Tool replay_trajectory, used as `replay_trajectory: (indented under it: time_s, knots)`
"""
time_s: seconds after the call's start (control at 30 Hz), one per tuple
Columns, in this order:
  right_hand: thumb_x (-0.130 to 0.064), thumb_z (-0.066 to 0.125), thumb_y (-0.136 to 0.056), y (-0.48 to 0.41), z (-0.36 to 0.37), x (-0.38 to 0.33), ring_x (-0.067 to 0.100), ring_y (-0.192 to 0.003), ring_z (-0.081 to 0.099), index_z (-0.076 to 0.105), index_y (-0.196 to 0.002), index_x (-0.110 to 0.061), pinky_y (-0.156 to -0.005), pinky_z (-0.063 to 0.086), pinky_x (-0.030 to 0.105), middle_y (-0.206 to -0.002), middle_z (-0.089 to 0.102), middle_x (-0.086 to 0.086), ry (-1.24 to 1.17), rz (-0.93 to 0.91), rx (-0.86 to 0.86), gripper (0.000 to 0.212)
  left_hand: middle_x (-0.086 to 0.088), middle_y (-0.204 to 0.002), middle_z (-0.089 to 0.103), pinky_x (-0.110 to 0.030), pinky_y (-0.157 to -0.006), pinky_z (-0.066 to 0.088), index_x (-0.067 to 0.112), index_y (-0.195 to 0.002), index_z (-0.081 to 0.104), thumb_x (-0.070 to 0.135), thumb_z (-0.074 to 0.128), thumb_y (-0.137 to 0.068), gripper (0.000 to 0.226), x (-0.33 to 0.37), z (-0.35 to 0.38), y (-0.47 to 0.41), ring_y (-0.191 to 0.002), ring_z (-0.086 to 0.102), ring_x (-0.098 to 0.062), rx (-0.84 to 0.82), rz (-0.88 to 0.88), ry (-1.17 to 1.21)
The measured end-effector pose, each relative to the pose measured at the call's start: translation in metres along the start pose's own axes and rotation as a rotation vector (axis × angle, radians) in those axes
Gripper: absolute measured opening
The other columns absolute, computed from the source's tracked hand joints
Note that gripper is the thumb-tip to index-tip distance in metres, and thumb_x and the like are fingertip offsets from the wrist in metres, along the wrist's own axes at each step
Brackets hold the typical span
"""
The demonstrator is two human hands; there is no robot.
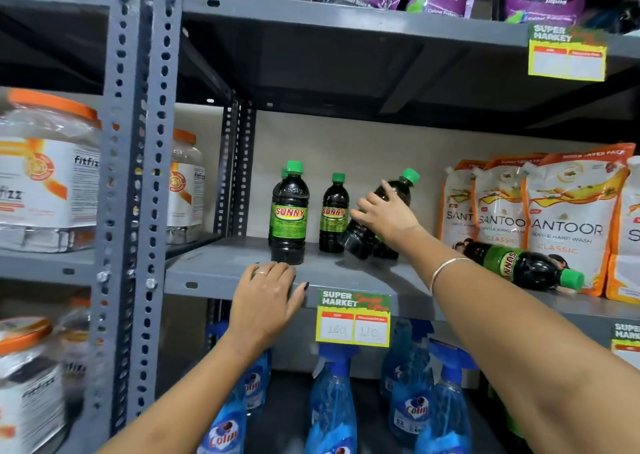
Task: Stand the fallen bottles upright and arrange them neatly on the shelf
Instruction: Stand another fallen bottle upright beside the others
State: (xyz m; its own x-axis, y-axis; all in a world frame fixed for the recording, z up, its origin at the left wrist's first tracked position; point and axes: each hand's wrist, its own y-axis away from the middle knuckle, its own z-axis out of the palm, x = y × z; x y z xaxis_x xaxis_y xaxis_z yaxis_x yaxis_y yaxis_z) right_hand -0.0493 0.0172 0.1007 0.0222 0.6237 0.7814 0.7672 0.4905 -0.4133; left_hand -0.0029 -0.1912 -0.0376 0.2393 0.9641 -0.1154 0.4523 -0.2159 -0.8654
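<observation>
Dark Sunny bottles with green caps sit on the grey shelf point(221, 263). One bottle point(289, 214) stands upright at the front left, with another cap showing just behind it. A second upright bottle point(333, 212) stands farther back. My right hand point(384, 216) grips a tilted bottle point(398, 190), cap up and to the right, its base lifted near the second bottle. Another bottle stands partly hidden behind it. A fallen bottle point(523, 263) lies on its side to the right, cap toward the front right. My left hand point(268, 297) rests flat on the shelf's front edge.
Orange and white Santoor hand wash pouches point(568, 218) line the right of the shelf behind the fallen bottle. Purple pouches sit on the shelf above, blue Colin spray bottles point(332, 405) below. A perforated grey upright point(138, 176) and Fitfizz jars point(45, 176) stand to the left.
</observation>
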Motion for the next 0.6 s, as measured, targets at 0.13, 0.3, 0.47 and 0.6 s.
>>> replay_trajectory:
  time_s: [0.13, 0.3, 0.47, 0.6]
  knots:
    - [-0.011, 0.051, -0.093, -0.015, -0.016, -0.015, 0.025, -0.144, 0.021, 0.02, -0.15, -0.022, -0.117, 0.004, 0.054, -0.152, 0.028, 0.007, 0.092, -0.113, 0.026, 0.066, -0.004, -0.081, 0.071, -0.032, -0.076, 0.034, 0.009, -0.082, 0.07, 0.037, 0.038, -0.085, 0.043, -0.017, -0.003, 0.006, -0.075, 0.067, -0.023, 0.029, -0.03, 0.01]
    - [-0.011, 0.055, -0.091, -0.021, -0.028, -0.024, 0.027, -0.146, 0.018, 0.023, -0.147, -0.024, -0.118, 0.001, 0.054, -0.154, 0.027, 0.007, 0.169, -0.209, 0.02, 0.066, -0.004, -0.078, 0.068, -0.029, -0.073, 0.033, 0.01, -0.078, 0.067, 0.037, 0.037, -0.086, 0.041, -0.036, -0.005, 0.01, -0.072, 0.064, -0.024, 0.048, -0.072, 0.027]
    - [-0.01, 0.05, -0.093, -0.021, -0.027, -0.032, 0.028, -0.146, 0.018, 0.025, -0.146, -0.023, -0.118, 0.0, 0.054, -0.154, 0.026, 0.008, 0.21, -0.242, 0.029, 0.06, -0.004, -0.068, 0.061, -0.031, -0.067, 0.031, 0.012, -0.069, 0.06, 0.031, 0.034, -0.089, 0.038, -0.04, 0.001, 0.012, -0.063, 0.059, -0.026, 0.089, -0.053, -0.008]
    - [-0.01, 0.05, -0.094, -0.018, -0.027, -0.033, 0.029, -0.147, 0.015, 0.022, -0.148, -0.022, -0.117, -0.001, 0.054, -0.155, 0.023, 0.01, 0.241, -0.243, 0.021, 0.062, -0.004, -0.066, 0.058, -0.032, -0.064, 0.03, 0.012, -0.068, 0.058, 0.031, 0.034, -0.089, 0.038, -0.042, 0.004, 0.012, -0.06, 0.056, -0.025, 0.104, -0.042, -0.028]
